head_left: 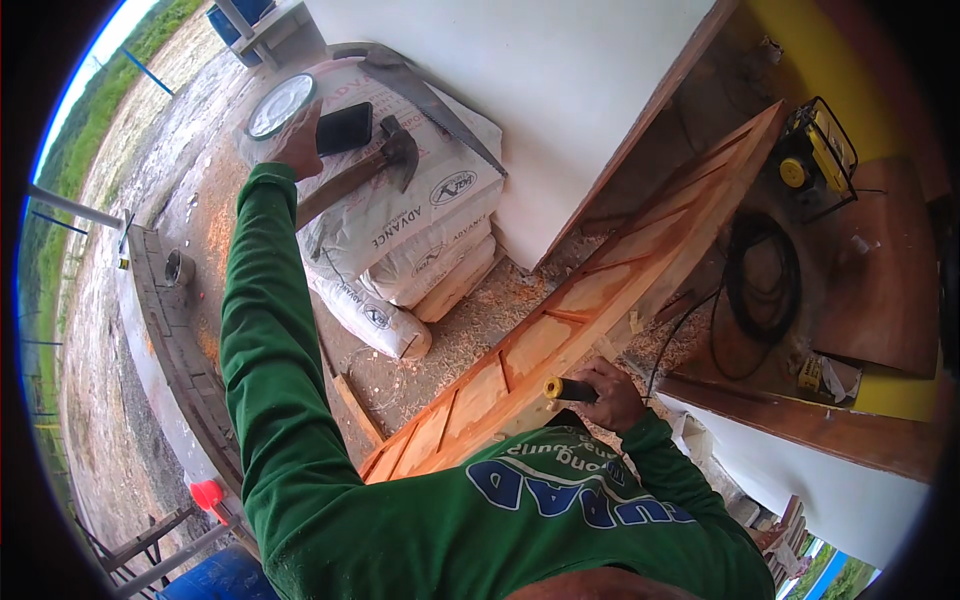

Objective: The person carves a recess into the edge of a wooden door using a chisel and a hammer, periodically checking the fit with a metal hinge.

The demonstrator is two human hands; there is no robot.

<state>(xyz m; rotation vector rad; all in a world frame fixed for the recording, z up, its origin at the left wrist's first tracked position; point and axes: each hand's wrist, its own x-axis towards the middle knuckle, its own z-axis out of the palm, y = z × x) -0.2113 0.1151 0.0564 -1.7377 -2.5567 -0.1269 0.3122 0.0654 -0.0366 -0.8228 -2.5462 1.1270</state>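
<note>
My left arm stretches forward in a green sleeve, and my left hand (298,150) is over a stack of white paper sacks (400,225). It lies between a clear round tub with a pale lid (280,105) and a black phone (345,128), whose left edge meets it. The fingers are partly hidden, so I cannot tell whether they grip either thing. Beside the wrist rests a claw hammer (402,158) with a wooden handle. My right hand (612,395), close to my body, is wrapped around a black and yellow cylindrical handle (570,390); the tool's other end is hidden.
A handsaw (430,100) lies across the sacks. A long panelled wooden door (560,320) runs diagonally beside me. Beyond it are a coiled black cable (765,280) and a yellow-black machine (815,160). A white panel (530,90) stands behind the sacks. Wood shavings litter the floor.
</note>
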